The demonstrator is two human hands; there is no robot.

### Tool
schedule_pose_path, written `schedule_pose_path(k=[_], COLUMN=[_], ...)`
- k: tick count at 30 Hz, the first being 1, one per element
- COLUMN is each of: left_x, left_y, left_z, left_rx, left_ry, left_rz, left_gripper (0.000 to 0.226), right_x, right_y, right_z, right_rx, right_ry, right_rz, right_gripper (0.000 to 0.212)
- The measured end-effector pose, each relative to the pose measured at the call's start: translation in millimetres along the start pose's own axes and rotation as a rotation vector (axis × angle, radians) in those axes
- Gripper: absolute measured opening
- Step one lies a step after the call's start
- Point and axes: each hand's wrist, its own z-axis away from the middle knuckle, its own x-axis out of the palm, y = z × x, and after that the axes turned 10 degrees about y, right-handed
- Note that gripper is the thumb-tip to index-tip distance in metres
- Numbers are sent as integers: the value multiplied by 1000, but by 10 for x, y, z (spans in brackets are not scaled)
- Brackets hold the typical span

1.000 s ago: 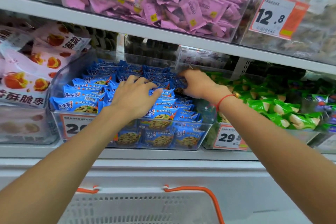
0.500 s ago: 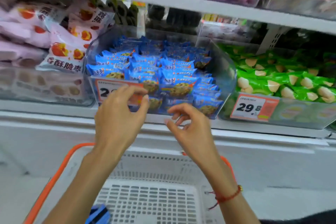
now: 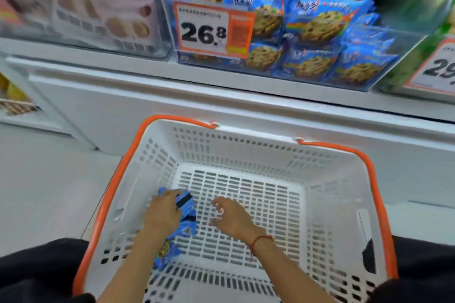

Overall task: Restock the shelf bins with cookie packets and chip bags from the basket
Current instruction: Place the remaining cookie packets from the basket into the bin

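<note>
Hands: two, both down inside the basket.
Left hand point(image 3: 163, 213): fingers curled over the blue cookie packets point(image 3: 186, 206) at the left of the basket floor, gripping the top one.
Right hand point(image 3: 231, 216): fingers spread and slightly bent, holding nothing, just above the slotted floor and just beside the packets; one red string bracelet point(image 3: 261, 240) on the wrist.
Basket point(image 3: 320, 179): one, white with slotted walls and floor; two orange handles point(image 3: 376, 179) folded down along the rim.
Packets in basket: a small heap by the left wall; blur and the left arm hide how many.
Shelf bin point(image 3: 384, 37): one clear bin above the basket, piled with the same blue cookie packets; too many and too overlapped to count.
Price tags: one reading 26.8 point(image 3: 211, 29) on the front of that bin; a second point(image 3: 438, 69) cut off at the right edge.
Neighbouring bins: one to the left with pink and white bags point(image 3: 108, 17), blurred.
</note>
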Motion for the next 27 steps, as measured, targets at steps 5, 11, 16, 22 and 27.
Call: schedule_pose_path(k=[5, 11, 16, 22, 27], left_x=[225, 309, 244, -111, -425], left_y=[-55, -90, 0, 452, 828], left_z=[-11, -66, -142, -252, -279], left_rx=[77, 62, -89, 77, 120], left_ry=[30, 154, 144, 130, -58], left_rz=[-383, -313, 144, 228, 465], left_gripper=[66, 45, 27, 34, 39], right_x=[360, 611, 551, 10, -865], right_y=[-57, -140, -62, -108, -163], right_z=[-178, -334, -324, -305, -113], right_rx=[-74, -134, -85, -17, -19], right_ry=[-103, -92, 51, 75, -85], right_rz=[79, 129, 4, -277, -329], right_gripper=[74, 75, 58, 25, 17])
